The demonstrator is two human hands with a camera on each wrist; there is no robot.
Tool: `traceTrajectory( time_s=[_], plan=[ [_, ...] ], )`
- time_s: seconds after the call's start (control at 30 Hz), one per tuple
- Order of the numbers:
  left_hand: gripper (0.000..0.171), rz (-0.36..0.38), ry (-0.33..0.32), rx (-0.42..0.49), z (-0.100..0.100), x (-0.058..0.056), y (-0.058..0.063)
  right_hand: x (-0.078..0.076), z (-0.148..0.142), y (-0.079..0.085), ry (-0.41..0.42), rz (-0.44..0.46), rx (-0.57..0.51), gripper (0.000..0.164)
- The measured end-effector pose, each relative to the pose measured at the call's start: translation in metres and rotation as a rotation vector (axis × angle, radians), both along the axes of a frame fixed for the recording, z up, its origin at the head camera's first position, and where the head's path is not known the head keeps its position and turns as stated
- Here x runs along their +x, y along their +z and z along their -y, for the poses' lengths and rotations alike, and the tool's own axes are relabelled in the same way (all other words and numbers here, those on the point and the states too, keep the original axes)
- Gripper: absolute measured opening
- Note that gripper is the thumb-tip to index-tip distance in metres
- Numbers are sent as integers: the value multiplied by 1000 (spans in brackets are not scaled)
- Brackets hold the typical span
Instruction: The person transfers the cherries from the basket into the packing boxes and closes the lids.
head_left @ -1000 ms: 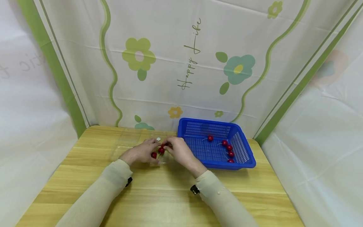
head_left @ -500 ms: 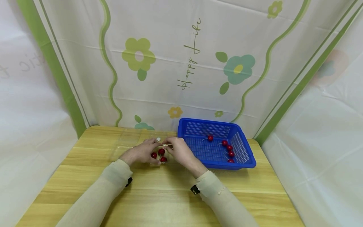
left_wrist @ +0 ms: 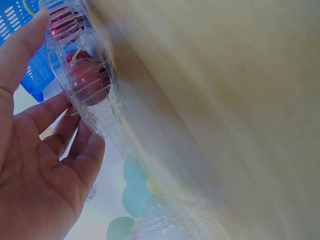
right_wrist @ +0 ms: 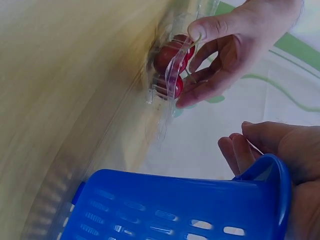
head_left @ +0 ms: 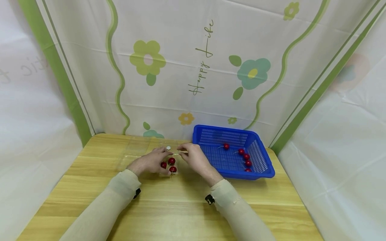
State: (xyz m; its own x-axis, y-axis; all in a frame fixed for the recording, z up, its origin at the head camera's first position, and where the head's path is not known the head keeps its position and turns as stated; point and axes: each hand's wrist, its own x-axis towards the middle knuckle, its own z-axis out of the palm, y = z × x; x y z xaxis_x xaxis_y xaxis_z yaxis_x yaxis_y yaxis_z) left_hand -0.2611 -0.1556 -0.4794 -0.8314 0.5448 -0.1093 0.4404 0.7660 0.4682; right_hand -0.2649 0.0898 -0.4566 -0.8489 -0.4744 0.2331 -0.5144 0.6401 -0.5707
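My left hand [head_left: 149, 161] holds a clear plastic clamshell box [left_wrist: 103, 114] by its sides, thumb on one edge and fingers on the other, as the left wrist view shows. Inside it lie a few red cherries [head_left: 172, 161] with thin stems, partly covered by that hand. My right hand [head_left: 197, 162] is just right of the box, fingers loosely bent, thumb apart, nothing between them. Beside this hand stands the blue plastic basket [head_left: 235, 176]; in the right wrist view its rim overlaps the hand, and I cannot tell whether they touch.
Several cherries [head_left: 246, 156] with stems lie in the basket, mostly along its right side. Transparent plastic [head_left: 134, 147] lies left of the left hand. A small white disc [head_left: 168, 147] shows behind the cherries. A printed curtain [head_left: 181, 83] hangs behind the wooden table [head_left: 169, 214].
A cherry pinched by my right hand has gone down into the box. The right hand has drawn back rightward and its fingers have parted. The basket has shifted slightly right.
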Motion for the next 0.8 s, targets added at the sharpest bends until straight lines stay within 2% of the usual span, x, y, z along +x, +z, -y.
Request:
traceTrajectory(
  time_s=[0.23, 0.43, 0.8],
  plan=[
    [92, 1, 2, -3, 1, -2, -2, -2, -11, 4, -7, 34, -78, 23],
    [91, 14, 5, -7, 2, -2, -3, -5, -37, 10, -92, -4, -82, 23],
    [92, 12, 10, -14, 2, -1, -2, -12, -92, 6, -185, 22, 97, 30]
  ],
)
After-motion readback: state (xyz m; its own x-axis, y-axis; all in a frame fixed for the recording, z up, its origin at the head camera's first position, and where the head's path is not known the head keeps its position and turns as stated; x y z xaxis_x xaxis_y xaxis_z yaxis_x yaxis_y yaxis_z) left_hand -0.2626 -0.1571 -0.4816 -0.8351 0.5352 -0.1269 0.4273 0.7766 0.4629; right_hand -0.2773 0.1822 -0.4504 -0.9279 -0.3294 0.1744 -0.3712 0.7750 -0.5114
